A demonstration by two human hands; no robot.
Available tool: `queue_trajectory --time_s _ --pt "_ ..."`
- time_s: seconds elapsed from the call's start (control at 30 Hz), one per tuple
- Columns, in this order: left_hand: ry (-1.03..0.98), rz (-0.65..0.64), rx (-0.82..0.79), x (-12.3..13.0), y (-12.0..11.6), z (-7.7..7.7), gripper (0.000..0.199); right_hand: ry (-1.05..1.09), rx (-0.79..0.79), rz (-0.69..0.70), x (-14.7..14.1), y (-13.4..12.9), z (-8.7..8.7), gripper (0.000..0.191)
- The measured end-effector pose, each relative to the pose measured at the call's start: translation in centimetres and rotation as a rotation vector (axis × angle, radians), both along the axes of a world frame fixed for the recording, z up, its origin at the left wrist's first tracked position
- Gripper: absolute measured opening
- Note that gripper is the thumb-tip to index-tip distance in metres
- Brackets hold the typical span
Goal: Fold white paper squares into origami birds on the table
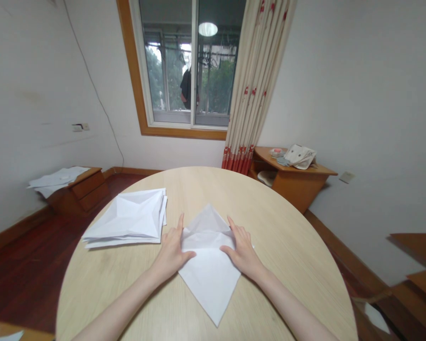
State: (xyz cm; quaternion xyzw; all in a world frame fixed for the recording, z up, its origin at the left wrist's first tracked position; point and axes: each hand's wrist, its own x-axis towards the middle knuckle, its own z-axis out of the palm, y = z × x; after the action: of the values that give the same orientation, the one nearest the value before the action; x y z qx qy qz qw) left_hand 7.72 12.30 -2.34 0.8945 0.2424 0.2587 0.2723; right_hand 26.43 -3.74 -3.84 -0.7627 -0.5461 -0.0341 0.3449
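Note:
A folded sheet of white paper (213,279) lies on the round wooden table, one point towards me and another away. Its far part looks shaded and slightly hollow, with a crease running across the middle. My left hand (172,248) holds the left side, thumb over the paper and index finger along the outer edge. On the opposite side, my right hand (243,251) has its thumb on the paper too, the other fingers at the edge. A small paper corner shows beyond the right hand. Both hands' lower fingers are partly hidden.
A stack of folded white papers (128,215) sits at the table's left. Beyond the round table (287,279) are a low cabinet (88,187) with papers, a corner cabinet (294,187) bearing a cloth bag (300,156), and a curtain (252,94) beside the window.

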Motion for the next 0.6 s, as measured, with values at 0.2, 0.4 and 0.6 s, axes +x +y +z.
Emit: queue_trajectory --time_s 0.2,0.4,0.6 --pt "-0.082 -0.053 0.136 -0.4 0.2 -0.3 0.099 -0.075 0.163 0.052 0.0 -0.2 0.4 0.066" --pt "-0.189 -0.154 0.124 -0.5 0.3 -0.4 0.079 -0.178 0.213 0.117 -0.2 -0.5 1.3 0.044" --pt "-0.214 -0.233 0.123 -0.7 0.3 0.2 0.058 -0.166 0.272 0.158 -0.1 -0.7 1.6 0.045"
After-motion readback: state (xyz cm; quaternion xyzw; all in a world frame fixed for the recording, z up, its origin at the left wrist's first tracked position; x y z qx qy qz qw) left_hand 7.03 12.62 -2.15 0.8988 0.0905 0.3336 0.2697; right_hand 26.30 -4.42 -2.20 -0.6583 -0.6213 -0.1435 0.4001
